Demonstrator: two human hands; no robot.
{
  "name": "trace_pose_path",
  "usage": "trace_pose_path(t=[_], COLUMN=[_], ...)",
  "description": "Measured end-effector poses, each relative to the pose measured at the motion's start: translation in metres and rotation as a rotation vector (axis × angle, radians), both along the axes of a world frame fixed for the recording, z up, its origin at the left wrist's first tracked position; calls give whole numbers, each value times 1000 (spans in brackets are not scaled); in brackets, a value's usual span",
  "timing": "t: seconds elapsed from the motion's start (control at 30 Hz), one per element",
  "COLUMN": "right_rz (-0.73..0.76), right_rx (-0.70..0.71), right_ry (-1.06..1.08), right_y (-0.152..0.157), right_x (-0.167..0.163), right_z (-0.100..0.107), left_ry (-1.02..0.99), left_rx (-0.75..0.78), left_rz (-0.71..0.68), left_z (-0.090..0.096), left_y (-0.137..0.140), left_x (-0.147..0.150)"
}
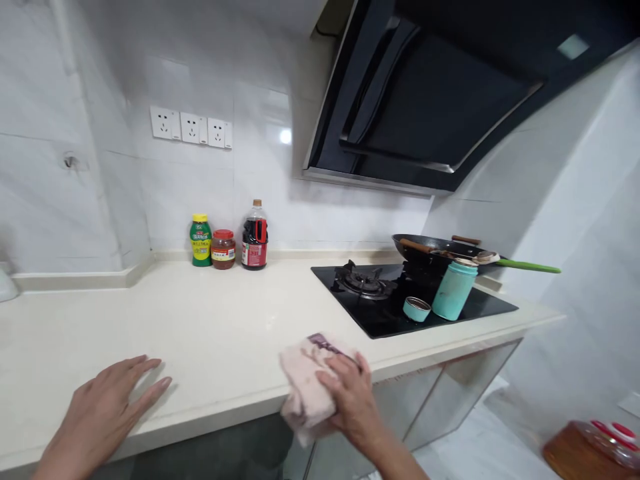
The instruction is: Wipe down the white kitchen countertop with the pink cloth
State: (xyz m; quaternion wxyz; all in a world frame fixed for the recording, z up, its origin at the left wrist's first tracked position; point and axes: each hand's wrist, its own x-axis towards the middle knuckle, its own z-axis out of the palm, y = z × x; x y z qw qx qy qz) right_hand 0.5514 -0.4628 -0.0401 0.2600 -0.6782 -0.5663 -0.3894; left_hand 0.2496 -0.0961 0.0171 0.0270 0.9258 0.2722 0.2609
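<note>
My right hand [350,393] grips a pale pink cloth [305,380] with a dark purple patch, at the front edge of the cream countertop [220,333]. Part of the cloth hangs down over that edge. On the left, my left hand [107,407] is over the countertop near its front edge, fingers stretched out and nothing in them. Whether its palm touches the surface I cannot tell.
A black gas stove [370,320] carries a wok [435,247], a teal flask [454,293] and a teal cup-like lid [417,309]. Along the wall stand a green bottle [201,243], a red-lidded jar [223,252] and a dark sauce bottle [255,240]. A range hood [425,100] overhangs the stove.
</note>
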Motion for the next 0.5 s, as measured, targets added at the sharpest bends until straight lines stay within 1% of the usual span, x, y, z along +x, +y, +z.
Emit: trace_pose_path(t=[0.03, 0.07, 0.13, 0.17, 0.27, 0.37, 0.43, 0.5], right_rz=[-39, -109, -220, -278, -462, -599, -627, -628], right_rx=[-12, -19, -90, -148, -267, -322, -351, -365], right_ry=[-14, -8, -10, 1, 38, 84, 88, 71], right_y=[-20, -40, -78, -95, -137, -159, -160, -150], right_x=[20, 40, 77, 94, 133, 150, 146, 131], right_z=[-3, -6, -9, -10, -9, -3, 2, 7], left_ry=[3, 6, 8, 4, -6, 4, 1, -3], left_rx=[-4, -8, -13, -10, 5, -2, -4, -6], left_rz=[4, 14, 29, 33, 44, 57, 58, 62], left_z=[0, 0, 1, 2, 5, 9, 11, 13], left_y=[0, 0, -2, -4, -9, -14, -17, -20], left_x=[0, 1, 2, 2, 3, 4, 4, 4])
